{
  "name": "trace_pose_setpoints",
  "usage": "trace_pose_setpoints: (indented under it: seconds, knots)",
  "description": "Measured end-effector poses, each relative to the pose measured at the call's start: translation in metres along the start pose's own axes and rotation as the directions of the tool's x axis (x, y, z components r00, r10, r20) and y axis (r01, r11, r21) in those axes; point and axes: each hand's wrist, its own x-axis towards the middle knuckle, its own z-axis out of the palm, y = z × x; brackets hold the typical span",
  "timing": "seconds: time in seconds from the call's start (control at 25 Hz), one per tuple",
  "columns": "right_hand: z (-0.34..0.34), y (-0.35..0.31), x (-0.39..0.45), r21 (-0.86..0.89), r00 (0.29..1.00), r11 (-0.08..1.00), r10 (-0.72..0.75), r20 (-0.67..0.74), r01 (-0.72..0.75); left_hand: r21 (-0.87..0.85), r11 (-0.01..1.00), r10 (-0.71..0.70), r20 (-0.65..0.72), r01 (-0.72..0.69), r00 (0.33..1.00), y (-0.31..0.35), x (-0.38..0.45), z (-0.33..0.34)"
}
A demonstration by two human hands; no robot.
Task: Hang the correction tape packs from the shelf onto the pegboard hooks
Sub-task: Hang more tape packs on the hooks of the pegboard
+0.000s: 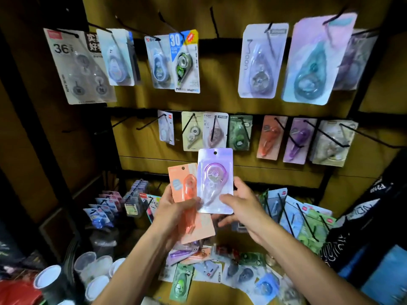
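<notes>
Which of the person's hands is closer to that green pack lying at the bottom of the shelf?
Left. The left hand, holding an orange pack, is almost straight above the green pack; the right hand is farther up and to its right.

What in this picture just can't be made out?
- Head view: the orange pack's lower half, covered by the left hand and the purple pack.
- Right hand's fingers, mostly behind the purple pack.
- Packs on the shelf: blurred, print unreadable.
- Top-right pack: hidden behind its neighbour.

orange pack [189, 203] left of lilac pack [215, 181]; green pack [182, 280] below; board [220, 102] mustard; hooks [284, 133] black
</notes>
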Motion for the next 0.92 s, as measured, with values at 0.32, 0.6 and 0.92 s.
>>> trace_pose_setpoints:
  seconds: [0.32, 0.6, 0.92]
  knots:
    - [-0.069, 0.006, -0.022, 0.063, 0.994, 0.998, 0.019, -0.111, -0.012, 0.105, 0.994, -0.037, 0.006, 0.036, 0.999, -0.028, 0.009, 0.07]
    - [-0.1, 0.009, -0.033, 0.103, 0.989, 0.994, 0.033, -0.145, -0.018, 0.059, 0.998, -0.036, 0.121, 0.029, 0.992, -0.037, 0.004, 0.099]
    - [-0.087, 0.022, -0.03, 0.102, 0.99, 0.993, 0.066, -0.124, -0.053, -0.094, 0.992, -0.077, 0.117, 0.088, 0.99, -0.028, 0.012, 0.072]
